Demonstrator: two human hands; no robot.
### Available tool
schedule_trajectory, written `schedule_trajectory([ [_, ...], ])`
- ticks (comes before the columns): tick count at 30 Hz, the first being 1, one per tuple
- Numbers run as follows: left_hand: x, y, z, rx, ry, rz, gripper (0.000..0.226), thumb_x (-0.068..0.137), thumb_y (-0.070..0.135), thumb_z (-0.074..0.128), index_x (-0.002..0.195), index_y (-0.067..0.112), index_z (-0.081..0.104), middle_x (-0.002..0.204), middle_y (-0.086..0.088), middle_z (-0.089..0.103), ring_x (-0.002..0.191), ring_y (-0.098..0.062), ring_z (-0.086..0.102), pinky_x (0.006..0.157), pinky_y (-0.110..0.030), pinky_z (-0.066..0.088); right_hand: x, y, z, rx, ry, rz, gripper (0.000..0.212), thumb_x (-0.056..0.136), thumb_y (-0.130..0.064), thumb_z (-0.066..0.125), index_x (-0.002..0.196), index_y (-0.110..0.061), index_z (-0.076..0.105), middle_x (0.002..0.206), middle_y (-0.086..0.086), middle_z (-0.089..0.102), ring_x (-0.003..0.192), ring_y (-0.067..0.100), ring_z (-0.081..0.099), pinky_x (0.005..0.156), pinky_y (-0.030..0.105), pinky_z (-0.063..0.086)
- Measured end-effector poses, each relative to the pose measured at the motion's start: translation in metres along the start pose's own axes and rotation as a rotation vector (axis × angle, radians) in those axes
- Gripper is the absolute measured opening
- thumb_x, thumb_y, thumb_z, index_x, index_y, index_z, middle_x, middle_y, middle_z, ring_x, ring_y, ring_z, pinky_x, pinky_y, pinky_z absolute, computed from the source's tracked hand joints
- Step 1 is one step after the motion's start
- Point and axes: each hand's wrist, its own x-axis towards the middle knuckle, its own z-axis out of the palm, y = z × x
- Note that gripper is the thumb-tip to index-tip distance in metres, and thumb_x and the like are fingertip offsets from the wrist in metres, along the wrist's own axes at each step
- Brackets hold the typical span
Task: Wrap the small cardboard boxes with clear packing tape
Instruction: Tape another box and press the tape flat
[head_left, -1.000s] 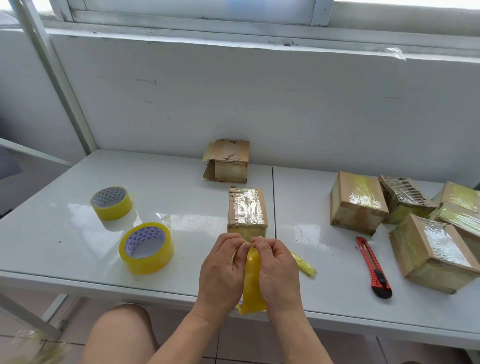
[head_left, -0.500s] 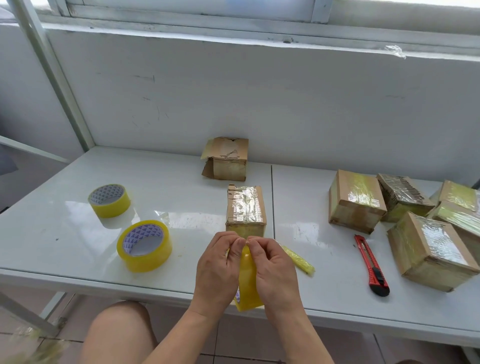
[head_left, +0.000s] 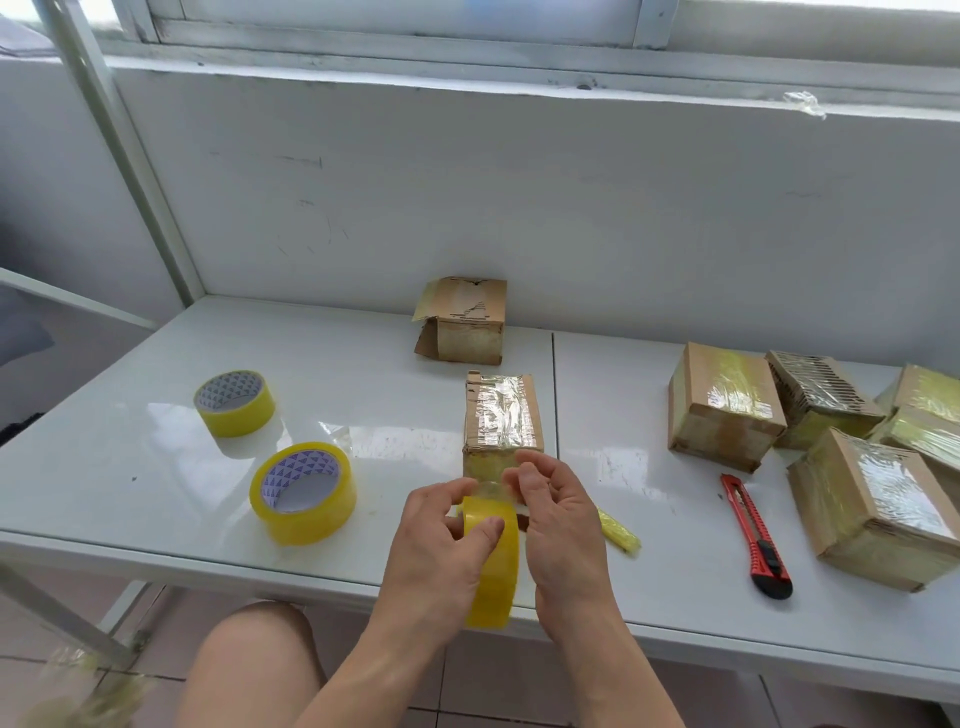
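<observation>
i see a white table (head_left: 156, 457) under a window wall, and i place everything by the half-wrapped cardboard box (head_left: 502, 421) at its middle. to the right of that box, well apart, sits a cluster of finished taped boxes (head_left: 727, 405), grouped aside, i judge, to keep done work out of the way. behind the box, near the wall, another box with a loose flap (head_left: 465, 319) waits. to the left of the box lie two spare yellow tape rolls (head_left: 304, 491), flat on the table. right of the box, between it and the finished cluster, lies a red utility knife (head_left: 756, 535), likely kept close for cutting tape. just in front of the box, my left hand (head_left: 441, 551) curls around a tape roll held on edge (head_left: 493, 561), steadying it. my right hand (head_left: 561, 514) pinches the clear free end of the tape just above the roll, almost touching the box's near face, probably so the strip can go straight onto it. a small crumpled yellow scrap (head_left: 618, 532) lies beside my right hand.
</observation>
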Motion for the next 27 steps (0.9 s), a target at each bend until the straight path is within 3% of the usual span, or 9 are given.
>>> schedule_trajectory([
  [4,0.006,-0.011,-0.009,0.446,0.082,0.233,0.056,0.089,0.019,0.074,0.141,0.02,0.052,0.128,0.009,0.047,0.107,-0.009,0.058,0.087,-0.01,0.035,0.009,-0.008,0.001,0.008,0.053,-0.017,0.017,0.104,-0.021,0.054,0.095,-0.022,0.068,0.091,-0.003,0.072,0.087,0.011,0.065,0.075,0.03,0.051],
  [7,0.024,-0.039,-0.01,0.712,0.113,0.343,0.073,0.061,0.005,0.092,0.126,0.006,0.061,0.115,-0.01,0.06,0.089,-0.026,0.07,0.069,-0.027,0.054,0.016,-0.014,0.0,-0.041,0.114,-0.053,0.018,0.103,-0.022,0.055,0.091,-0.021,0.068,0.087,0.0,0.07,0.079,0.011,0.06,0.071,0.028,0.049],
  [9,0.035,-0.054,-0.011,0.769,0.106,0.36,0.075,0.061,0.002,0.09,0.127,0.009,0.054,0.114,-0.012,0.061,0.088,-0.032,0.07,0.065,-0.035,0.058,0.022,-0.015,-0.002,-0.107,0.171,-0.093,0.019,0.103,-0.025,0.055,0.089,-0.022,0.067,0.084,-0.002,0.069,0.076,0.011,0.059,0.071,0.027,0.049],
  [12,0.042,-0.046,-0.011,0.689,0.127,0.306,0.047,0.088,0.016,0.073,0.132,0.014,0.059,0.127,-0.005,0.059,0.114,-0.028,0.059,0.086,-0.041,0.052,0.033,-0.018,-0.004,-0.195,0.235,-0.144,0.017,0.103,-0.027,0.053,0.089,-0.028,0.062,0.086,-0.009,0.066,0.079,0.008,0.059,0.068,0.021,0.045],
  [15,0.063,-0.012,-0.009,0.38,0.21,0.212,0.04,0.1,0.034,0.054,0.137,0.018,0.055,0.136,0.004,0.05,0.127,-0.016,0.043,0.105,-0.032,0.036,0.051,-0.02,-0.001,-0.3,0.231,-0.135,0.01,0.104,-0.033,0.049,0.101,-0.03,0.059,0.097,-0.014,0.063,0.094,0.008,0.06,0.079,0.024,0.046],
  [19,0.137,0.03,0.008,0.073,0.069,-0.083,0.066,0.099,0.058,0.046,0.149,0.015,0.042,0.153,-0.004,0.041,0.138,-0.022,0.041,0.113,-0.039,0.035,0.078,-0.02,0.017,-0.473,0.109,0.009,0.045,0.103,-0.052,0.036,0.128,-0.019,0.054,0.12,0.0,0.064,0.111,0.021,0.06,0.098,0.044,0.05],
  [22,0.179,0.036,0.026,0.072,-0.07,-0.244,0.088,0.093,0.07,0.046,0.158,0.014,0.027,0.162,-0.008,0.03,0.145,-0.029,0.034,0.116,-0.044,0.033,0.09,-0.019,0.026,-0.602,0.056,0.091,0.056,0.104,-0.055,0.027,0.128,-0.013,0.054,0.12,0.006,0.063,0.11,0.026,0.059,0.095,0.042,0.048],
  [24,0.192,0.03,0.032,0.129,-0.139,-0.314,0.093,0.087,0.076,0.049,0.153,0.011,0.035,0.155,-0.011,0.04,0.138,-0.033,0.044,0.113,-0.045,0.039,0.094,-0.016,0.027,-0.657,0.047,0.11,0.057,0.104,-0.055,0.025,0.127,-0.012,0.056,0.119,0.007,0.063,0.109,0.027,0.058,0.095,0.041,0.047],
  [27,0.2,0.02,0.04,0.191,-0.166,-0.295,0.072,0.087,0.071,0.058,0.119,0.006,0.063,0.115,-0.011,0.067,0.104,-0.029,0.065,0.097,-0.045,0.052,0.098,-0.006,0.026,-0.668,0.067,0.096,0.051,0.104,-0.054,0.029,0.116,-0.015,0.059,0.11,0.005,0.065,0.103,0.026,0.06,0.092,0.042,0.049],
])
